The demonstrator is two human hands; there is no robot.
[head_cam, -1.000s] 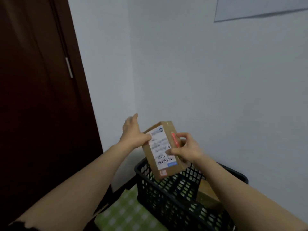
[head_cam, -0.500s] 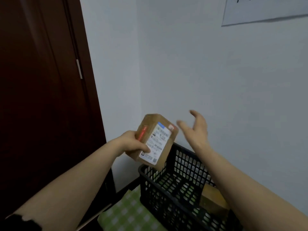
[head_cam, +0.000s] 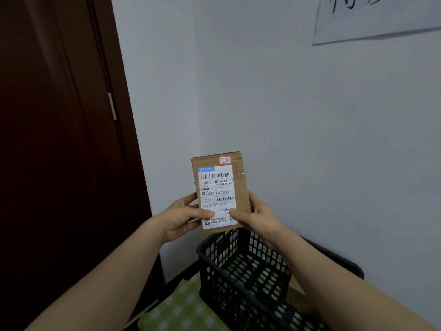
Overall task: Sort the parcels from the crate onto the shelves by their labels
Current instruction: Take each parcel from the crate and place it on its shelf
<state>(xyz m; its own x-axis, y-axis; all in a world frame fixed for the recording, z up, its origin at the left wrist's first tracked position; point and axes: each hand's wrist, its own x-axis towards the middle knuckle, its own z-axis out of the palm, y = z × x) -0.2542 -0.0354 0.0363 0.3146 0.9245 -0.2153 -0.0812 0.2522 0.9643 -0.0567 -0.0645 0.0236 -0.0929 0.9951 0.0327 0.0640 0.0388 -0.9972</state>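
**Head view.** A parcel point(head_cam: 220, 192), a flat brown carton, is held upright in the air by both hands, just above the far left corner of the crate point(head_cam: 238, 271).

- **Hands.** The left hand point(head_cam: 181, 218) grips the parcel's lower left edge, with its thumb laid across the lower part of the label point(head_cam: 217, 197) and its fingers curled behind. The right hand point(head_cam: 259, 217) grips the lower right edge in the same way, thumb tip on the label. The two thumbs point toward each other and stay apart.
- **Parcel.** The white label faces the camera and covers most of the front face. It carries barcodes and the line "501E- M1 A21B". A small red-edged sticker point(head_cam: 225, 160) with handwritten marks, too small to read surely, sits at the parcel's top edge, right of centre.
- **Crate.** The crate is black and perforated, and it stands on a green checked cloth point(head_cam: 183, 309) near the wall point(head_cam: 310, 139). Inside it, part of a brown box point(head_cam: 294, 291) shows beside the right forearm.
- **Surroundings.** A dark door point(head_cam: 59, 139) fills the left side. A sheet point(head_cam: 381, 17) with brush strokes hangs on the wall at upper right.
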